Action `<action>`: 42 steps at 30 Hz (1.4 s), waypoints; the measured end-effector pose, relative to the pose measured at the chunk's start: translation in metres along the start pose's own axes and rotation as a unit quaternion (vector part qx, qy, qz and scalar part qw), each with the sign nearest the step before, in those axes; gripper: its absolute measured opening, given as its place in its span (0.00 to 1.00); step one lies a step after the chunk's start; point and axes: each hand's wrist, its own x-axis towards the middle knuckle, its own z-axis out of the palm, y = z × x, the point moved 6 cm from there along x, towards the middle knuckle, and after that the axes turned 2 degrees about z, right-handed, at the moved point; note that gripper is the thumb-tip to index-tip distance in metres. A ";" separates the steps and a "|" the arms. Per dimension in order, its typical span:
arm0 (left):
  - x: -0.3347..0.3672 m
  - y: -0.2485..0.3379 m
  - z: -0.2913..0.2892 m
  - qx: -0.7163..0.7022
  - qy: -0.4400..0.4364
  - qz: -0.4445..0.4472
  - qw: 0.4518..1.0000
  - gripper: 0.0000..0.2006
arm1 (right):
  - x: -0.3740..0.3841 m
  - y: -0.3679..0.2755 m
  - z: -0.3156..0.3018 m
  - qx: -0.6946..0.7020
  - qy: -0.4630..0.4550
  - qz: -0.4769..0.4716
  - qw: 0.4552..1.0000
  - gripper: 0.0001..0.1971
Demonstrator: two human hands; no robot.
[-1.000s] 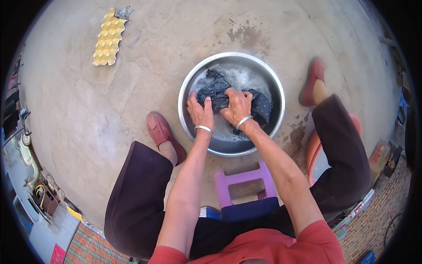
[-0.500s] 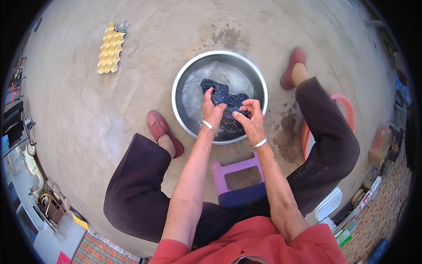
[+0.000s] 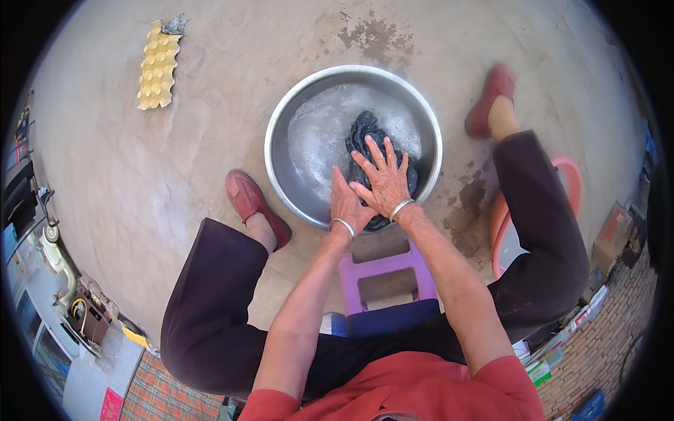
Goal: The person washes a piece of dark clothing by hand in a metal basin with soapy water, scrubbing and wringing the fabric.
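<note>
A wide metal basin (image 3: pixel 269 165) with soapy water stands on the ground between my feet. Wet dark cloth (image 3: pixel 363 128) lies bunched in its right half, with a fold showing near the front rim. My right hand (image 3: pixel 386 181) rests on the cloth with its fingers spread, palm down. Close beside it, at the near side of the cloth, is my left hand (image 3: pixel 347 203), fingers stretched forward; its thumb side is partly covered by the right hand. Each wrist wears a silver bangle.
A purple stool (image 3: pixel 386 265) stands just in front of the basin. Beyond my right leg is a pink basin (image 3: pixel 574 184). A yellow egg tray (image 3: pixel 159 69) lies far left. Boxes (image 3: pixel 612 235) line the right side by a brick surface, and wet patches (image 3: pixel 379 38) mark the ground.
Both hands were pinching and lifting the cloth; now it lies lower and bunched in the basin. The right hand has moved left and flattened onto it. The left hand has drawn nearer to me.
</note>
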 end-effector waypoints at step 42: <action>0.042 -0.013 -0.021 0.202 -0.039 0.069 0.976 0.56 | 0.010 -0.009 0.028 -0.013 0.096 0.011 0.995 0.37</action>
